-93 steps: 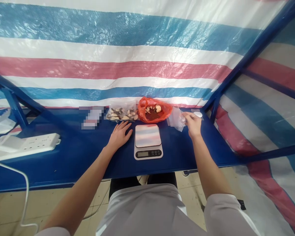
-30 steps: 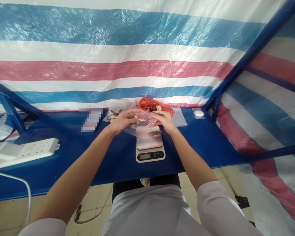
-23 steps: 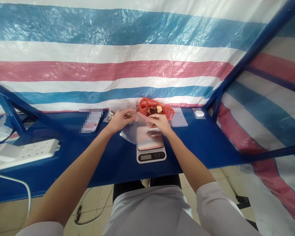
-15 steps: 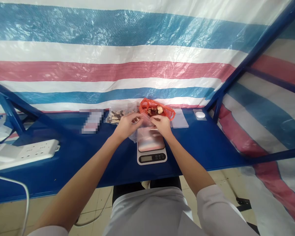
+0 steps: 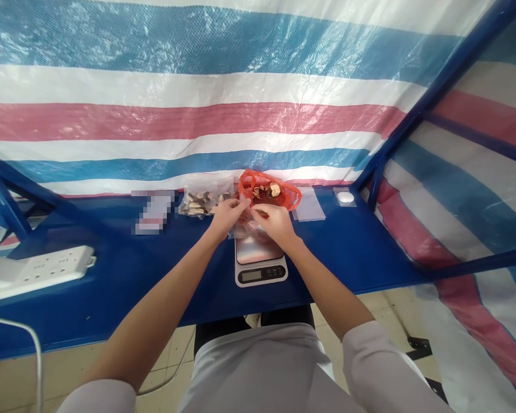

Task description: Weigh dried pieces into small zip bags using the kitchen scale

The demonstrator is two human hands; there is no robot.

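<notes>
My left hand [image 5: 226, 214] and my right hand [image 5: 274, 221] meet above the far end of a small white digital scale [image 5: 260, 265]. Both pinch the top edge of a small clear plastic bag [image 5: 241, 230] that hangs crumpled between them over the scale's steel plate. Just behind my hands lies an open red plastic bag [image 5: 289, 196] with dried brown slices inside. To its left sits a clear bag of pale dried pieces [image 5: 201, 201].
Everything rests on a blue shelf [image 5: 124, 269] backed by striped tarpaulin. A stack of flat clear bags [image 5: 308, 205] and a small white round object [image 5: 346, 197] lie at the right. A white power strip [image 5: 43, 266] sits far left. Blue frame bars slant at both sides.
My right hand took a clear bag from the stack at the right and brought it over the scale. My left hand left the shelf and joined it. Both hands have since drawn closer together.
</notes>
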